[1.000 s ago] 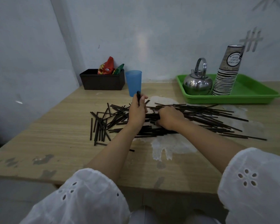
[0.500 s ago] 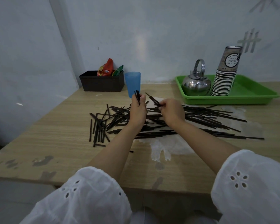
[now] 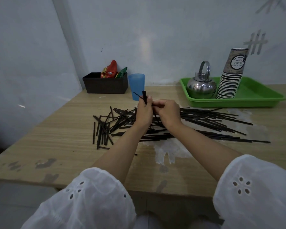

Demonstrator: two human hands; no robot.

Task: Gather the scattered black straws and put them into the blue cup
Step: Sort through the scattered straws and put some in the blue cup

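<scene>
Head view: the gathering step is under way, far from done. The left hand (image 3: pixel 144 114) grips a small bundle (image 3: pixel 144 96) of black straws upright, its tips poking up above the fist, just in front of the blue cup (image 3: pixel 136 85). The right hand (image 3: pixel 168 113) sits against the left one, fingers curled. It seems to pinch a single straw (image 3: pixel 137 95) that slants out to the left of the bundle, as if feeding it in, though the fingertips hide the exact hold.

Most of the loose straws (image 3: pixel 205 120) lie criss-crossed on the surface (image 3: pixel 56 138), under and to both sides of the hands. Longer ones fan out to the right and shorter ones lie in a clump to the left. No straws show above the cup's rim.

The next move probably calls for seating that straw in the fist, then reaching down for more, or lifting the bundle over the rim and dropping it in end first.

To the left of the cup stands a black box (image 3: pixel 106 85) with snack packets (image 3: pixel 109 71) in it. On the right, a green tray (image 3: pixel 257 98) carries a steel kettle (image 3: pixel 201 87) and a stack of paper cups (image 3: pixel 232 75). Neither blocks the short path to the cup. The tangle itself is the main hindrance, and the cup could tip if it is knocked.
</scene>
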